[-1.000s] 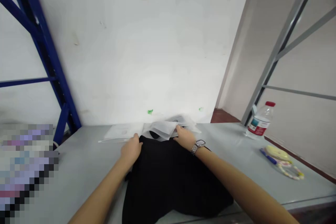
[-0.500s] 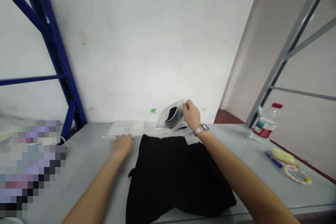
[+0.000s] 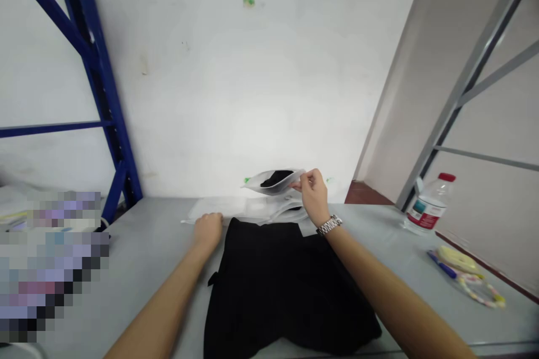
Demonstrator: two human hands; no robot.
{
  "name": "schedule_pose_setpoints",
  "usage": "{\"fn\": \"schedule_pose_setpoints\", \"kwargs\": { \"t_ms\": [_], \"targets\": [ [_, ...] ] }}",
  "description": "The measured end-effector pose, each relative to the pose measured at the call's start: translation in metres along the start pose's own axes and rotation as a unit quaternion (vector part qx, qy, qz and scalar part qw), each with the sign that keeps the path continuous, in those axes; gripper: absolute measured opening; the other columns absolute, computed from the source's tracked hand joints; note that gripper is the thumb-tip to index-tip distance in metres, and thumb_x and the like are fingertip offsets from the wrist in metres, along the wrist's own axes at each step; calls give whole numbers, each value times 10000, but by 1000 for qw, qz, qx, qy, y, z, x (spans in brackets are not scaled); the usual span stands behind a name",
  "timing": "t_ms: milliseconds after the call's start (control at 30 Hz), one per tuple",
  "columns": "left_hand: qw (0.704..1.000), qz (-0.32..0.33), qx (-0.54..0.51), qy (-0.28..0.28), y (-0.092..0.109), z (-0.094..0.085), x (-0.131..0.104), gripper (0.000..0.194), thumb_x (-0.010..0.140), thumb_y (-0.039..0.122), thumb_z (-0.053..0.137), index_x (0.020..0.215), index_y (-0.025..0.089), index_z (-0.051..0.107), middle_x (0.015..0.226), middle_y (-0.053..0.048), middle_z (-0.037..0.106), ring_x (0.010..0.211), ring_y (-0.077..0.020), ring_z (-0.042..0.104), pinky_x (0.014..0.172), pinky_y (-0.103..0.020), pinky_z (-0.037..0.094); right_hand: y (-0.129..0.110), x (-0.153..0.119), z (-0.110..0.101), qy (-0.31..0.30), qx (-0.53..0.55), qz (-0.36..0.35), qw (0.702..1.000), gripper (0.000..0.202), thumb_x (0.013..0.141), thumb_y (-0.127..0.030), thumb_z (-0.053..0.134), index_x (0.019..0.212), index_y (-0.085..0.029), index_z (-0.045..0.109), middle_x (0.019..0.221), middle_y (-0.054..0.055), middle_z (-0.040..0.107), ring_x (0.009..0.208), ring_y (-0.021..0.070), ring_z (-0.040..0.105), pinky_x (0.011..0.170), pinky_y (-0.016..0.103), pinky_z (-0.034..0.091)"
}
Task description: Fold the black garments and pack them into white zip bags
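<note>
Across the grey table lies a black garment; beyond its top edge, the person's right hand pinches the rim of a frosted bag holding black material. The left hand rests by a flat white bag, its grip impossible to tell.

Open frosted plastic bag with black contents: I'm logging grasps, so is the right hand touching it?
Touching. The head view shows the right hand pinching the open frosted plastic bag at its right end, with no gap between.
</note>
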State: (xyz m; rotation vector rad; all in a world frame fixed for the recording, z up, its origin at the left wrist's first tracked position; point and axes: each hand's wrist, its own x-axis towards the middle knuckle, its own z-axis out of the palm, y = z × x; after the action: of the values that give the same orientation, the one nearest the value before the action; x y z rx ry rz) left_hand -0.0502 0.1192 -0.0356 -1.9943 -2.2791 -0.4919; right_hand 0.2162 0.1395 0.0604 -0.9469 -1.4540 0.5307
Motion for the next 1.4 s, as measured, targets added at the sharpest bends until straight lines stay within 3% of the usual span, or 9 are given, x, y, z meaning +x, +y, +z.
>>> {"fn": "schedule_pose_setpoints", "kwargs": {
  "t_ms": [200,367,500,700,867,1033,1133,1300,1400],
  "targets": [
    [992,62,-83,69,3,-5,4,266,850,236,471,1008,190,680,983,-73,711,940,-211,632,814,-272,443,1,-5,4,-17,43,-20,999,188,872,-382,417,754,-247,360,684,-25,508,745,172,639,721,316,508],
    [966,59,-107,226,25,-26,-12,349,914,229,343,1135,155,604,1194,-139,574,1133,-266,495,968,-427,346,9,-12,11,-35,53,-27,998,189,861,-361,456,730,-235,403,655,-28,525,760,189,639,696,316,470],
    [932,158,-134,296,46,-37,-27,247,890,306,462,1023,271,667,1271,-93,498,1204,-262,428,981,-437,342,3,-24,21,-102,21,-50,993,178,872,-347,440,740,-228,426,675,-11,562,699,173,595,644,292,437],
    [932,149,-114,311,50,-48,-33,509,675,508,684,1070,191,632,1479,-187,199,1345,-416,163,1010,-587,236,-20,-44,29,-217,-10,-112,970,137,879,-293,430,769,-215,459,644,-25,489,581,133,485,553,252,375],
    [921,145,-133,335,45,-52,-36,88,780,244,612,805,196,681,1456,-114,309,1358,-356,176,1019,-554,246,-25,-46,34,-236,-19,-127,963,129,876,-280,439,776,-208,478,651,-23,495,576,123,476,547,243,367],
    [898,153,-278,305,42,-60,-34,106,789,198,589,739,228,678,1416,-55,401,1360,-301,197,1057,-531,195,-15,-35,38,-217,-32,-121,968,144,865,-315,459,768,-212,484,643,-23,503,579,132,495,549,250,372],
    [819,151,-496,245,33,-75,-31,79,756,235,641,684,211,620,1427,-53,400,1369,-276,208,1095,-496,147,-4,-23,40,-177,-34,-100,979,134,845,-308,464,745,-218,467,616,-30,504,569,138,498,557,258,375],
    [550,140,-805,172,6,-102,-23,138,785,345,635,799,248,539,1200,-52,631,1208,-228,499,1060,-480,270,18,-5,54,-138,13,-31,990,185,818,-350,480,700,-224,414,601,-32,500,657,175,596,607,277,416],
    [485,128,-838,215,-8,-121,-25,179,768,352,660,798,258,511,974,-6,719,1039,-206,624,994,-450,380,25,-5,72,-161,37,-16,986,229,836,-411,460,715,-229,392,590,-40,474,741,214,652,619,286,433]
  ]
}}
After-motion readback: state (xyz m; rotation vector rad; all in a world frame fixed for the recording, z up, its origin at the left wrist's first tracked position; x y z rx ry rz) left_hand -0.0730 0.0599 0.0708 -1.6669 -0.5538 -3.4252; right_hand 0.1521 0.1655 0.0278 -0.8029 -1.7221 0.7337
